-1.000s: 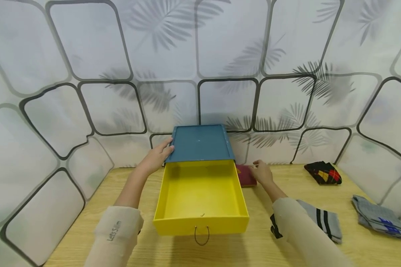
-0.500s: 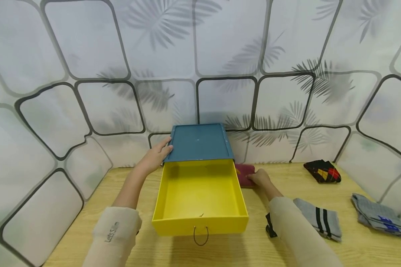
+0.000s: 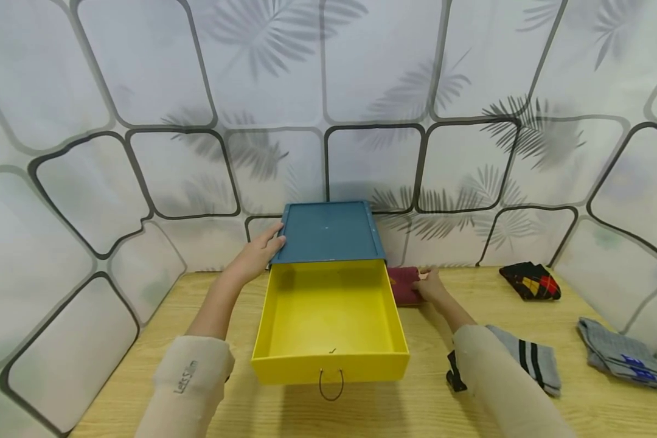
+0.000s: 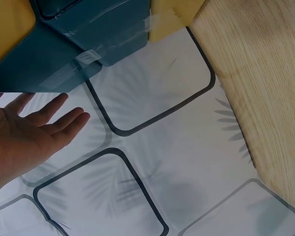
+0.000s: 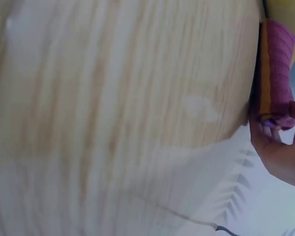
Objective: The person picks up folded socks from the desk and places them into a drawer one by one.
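Note:
A blue box [image 3: 331, 232] stands at the back of the table, its yellow drawer [image 3: 285, 370] pulled out toward me with nothing inside. My left hand [image 3: 254, 257] rests at the box's left top edge; in the left wrist view its fingers [image 4: 69, 129] are extended. Right of the box lies a folded maroon sock [image 3: 401, 286]. My right hand [image 3: 434, 288] pinches the sock's right end. Seen from the right wrist, the sock [image 5: 279, 69] is a thick roll with an orange stripe, thumb on one side and fingers on the other.
Farther right lie a black, red and yellow argyle sock [image 3: 531, 281], a grey sock with black stripes [image 3: 536, 362] and a grey folded pair with blue lettering [image 3: 624, 353]. A black item [image 3: 455, 372] shows partly beneath my right sleeve. A patterned wall covering [image 3: 285, 170] closes off the back.
My right hand's fingers have closed on the maroon sock's right end, having hovered beside it earlier. The left hand, box and drawer stay in place.

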`<state>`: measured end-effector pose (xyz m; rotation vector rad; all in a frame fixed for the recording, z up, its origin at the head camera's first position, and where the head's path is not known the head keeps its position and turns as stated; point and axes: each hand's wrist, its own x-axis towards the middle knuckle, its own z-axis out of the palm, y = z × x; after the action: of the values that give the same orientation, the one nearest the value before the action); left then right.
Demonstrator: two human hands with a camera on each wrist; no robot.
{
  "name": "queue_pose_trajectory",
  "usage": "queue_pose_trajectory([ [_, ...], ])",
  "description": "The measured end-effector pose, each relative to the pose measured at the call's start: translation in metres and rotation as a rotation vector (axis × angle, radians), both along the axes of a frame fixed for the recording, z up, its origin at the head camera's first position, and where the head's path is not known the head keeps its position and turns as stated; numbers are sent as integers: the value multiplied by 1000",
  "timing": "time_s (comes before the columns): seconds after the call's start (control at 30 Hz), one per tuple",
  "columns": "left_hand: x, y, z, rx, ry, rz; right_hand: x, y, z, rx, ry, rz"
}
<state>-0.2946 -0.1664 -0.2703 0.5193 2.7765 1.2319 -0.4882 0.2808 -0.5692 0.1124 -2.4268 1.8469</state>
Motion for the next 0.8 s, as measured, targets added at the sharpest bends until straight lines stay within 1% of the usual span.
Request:
queue_pose_trajectory([
  [0.03, 0, 0, 0, 1, -1, -1, 14, -5, 15, -14, -4, 36],
  [0.07, 0, 0, 0, 3, -1, -2, 32, -12, 35, -8, -23, 52],
  [0.13, 0, 0, 0, 3, 2, -4, 69, -30, 76, 29, -40, 62],
  [0.17, 0, 0, 0, 4, 4, -4, 91, -39, 98, 45, -62, 66],
  [0.2, 0, 0, -1, 5, 4, -6, 109, -48, 117, 65, -96, 57],
  [0.27, 0, 0, -1, 5, 4, -7, 131, -58, 142, 82, -121, 56],
  [0.3, -1, 0, -1, 3, 3, -8, 140, -62, 151, 86, -134, 55],
  [0.37, -1, 0, -1, 3, -3, -10, 151, -65, 162, 90, -150, 62],
  [0.43, -2, 0, 0, 5, -10, -10, 156, -67, 168, 92, -159, 53],
  [0.57, -2, 1, 1, 10, -20, -6, 153, -60, 165, 93, -158, 53],
  [0.67, -1, 1, 1, 8, -24, 3, 149, -54, 164, 107, -154, 72],
  [0.73, -1, 1, 1, 3, -28, 10, 150, -50, 166, 113, -157, 85],
  [0.8, -1, 1, 1, -2, -30, 16, 152, -48, 172, 102, -163, 101],
])
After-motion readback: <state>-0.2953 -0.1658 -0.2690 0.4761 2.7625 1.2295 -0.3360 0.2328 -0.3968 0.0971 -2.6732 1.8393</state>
